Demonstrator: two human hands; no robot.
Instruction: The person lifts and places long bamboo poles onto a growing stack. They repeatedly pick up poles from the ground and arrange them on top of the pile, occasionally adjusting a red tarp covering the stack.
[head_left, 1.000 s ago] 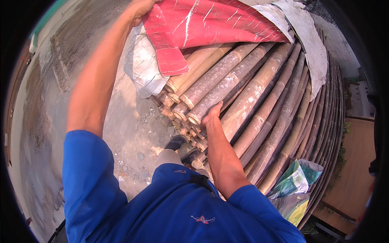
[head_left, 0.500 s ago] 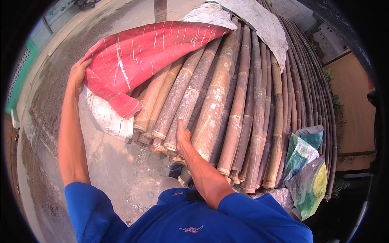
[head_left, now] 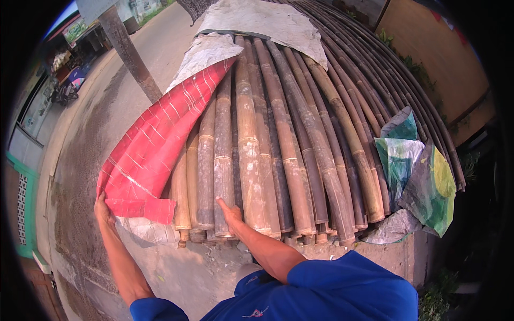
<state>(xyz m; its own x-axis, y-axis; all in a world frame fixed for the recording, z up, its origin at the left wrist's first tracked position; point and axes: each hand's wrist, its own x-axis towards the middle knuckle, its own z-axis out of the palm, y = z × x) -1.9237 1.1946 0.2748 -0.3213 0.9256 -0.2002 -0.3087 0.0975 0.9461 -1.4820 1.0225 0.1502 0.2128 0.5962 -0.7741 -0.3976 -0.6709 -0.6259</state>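
Head view: outdoors beside a grey concrete road (head_left: 85, 139), with a long stack of bamboo poles (head_left: 278, 144) on a low ledge, half under a red tarp (head_left: 155, 155) and a grey sheet (head_left: 262, 21). Left hand (head_left: 104, 209) clenched on the red tarp's lower corner at the stack's left edge; right hand (head_left: 231, 214) flat and released on the pole ends. Likely risks: tarp catching or tearing on the rough cut ends, loose poles rolling under the pressing palm, splinters.
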